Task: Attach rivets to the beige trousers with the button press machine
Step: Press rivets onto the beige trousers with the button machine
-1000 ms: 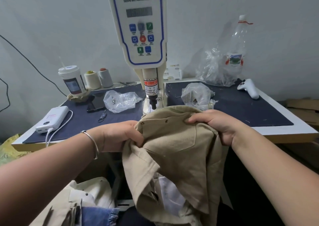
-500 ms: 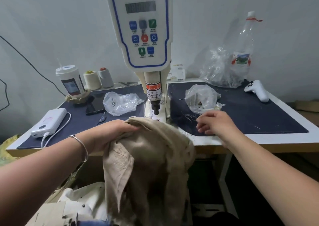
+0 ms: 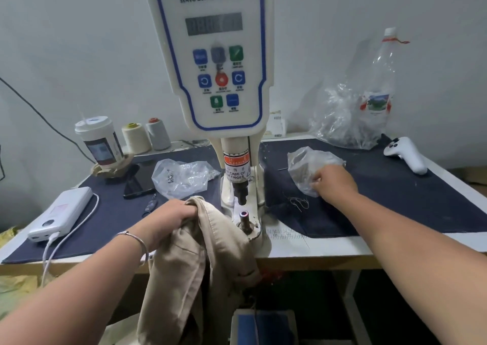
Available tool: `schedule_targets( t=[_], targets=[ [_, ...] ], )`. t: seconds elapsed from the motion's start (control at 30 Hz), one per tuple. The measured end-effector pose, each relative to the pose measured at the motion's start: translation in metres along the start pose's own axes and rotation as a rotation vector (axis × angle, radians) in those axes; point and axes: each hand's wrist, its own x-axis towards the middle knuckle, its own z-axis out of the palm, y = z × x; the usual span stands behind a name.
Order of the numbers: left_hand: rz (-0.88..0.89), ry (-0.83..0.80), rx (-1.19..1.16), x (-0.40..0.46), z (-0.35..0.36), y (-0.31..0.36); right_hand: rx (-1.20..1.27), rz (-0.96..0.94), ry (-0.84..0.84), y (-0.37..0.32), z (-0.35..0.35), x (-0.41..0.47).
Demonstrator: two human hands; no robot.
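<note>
The white servo button machine point(image 3: 213, 54) stands at the table's middle, its punch point(image 3: 241, 189) raised above the bare lower die point(image 3: 243, 215). The beige trousers point(image 3: 200, 265) hang over the table's front edge just left of the die. My left hand point(image 3: 176, 212) grips their bunched top edge. My right hand point(image 3: 334, 183) is out to the right on the dark mat point(image 3: 395, 199), fingers curled on the lower edge of a small clear plastic bag point(image 3: 303, 165). What the fingertips pinch inside it is hidden.
A second clear bag point(image 3: 181, 176) with small metal pieces lies left of the machine, by a phone point(image 3: 137, 181), a power bank point(image 3: 63, 212), a cup point(image 3: 98, 144) and two thread cones point(image 3: 135, 137). A white controller point(image 3: 405, 154), a large crumpled bag point(image 3: 350, 117) and a bottle point(image 3: 382, 81) sit back right.
My right hand let go of the trousers and moved right and back to the small bag. The trousers dropped off the die and now hang from my left hand alone.
</note>
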Motion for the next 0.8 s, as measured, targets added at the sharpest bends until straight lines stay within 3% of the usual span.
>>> schedule_targets(
  t=[0.1,0.37,0.8],
  targets=[
    [-0.005,0.044,-0.118,0.01,-0.001,-0.01,-0.012,0.033,-0.032,0.0,0.004,0.003],
    [0.023,0.041,-0.178,0.018,-0.003,-0.023,0.035,-0.051,0.251,0.006,0.023,-0.004],
    [0.107,0.097,-0.164,0.018,0.001,-0.029,-0.095,0.007,0.291,0.004,0.028,0.0]
  ],
)
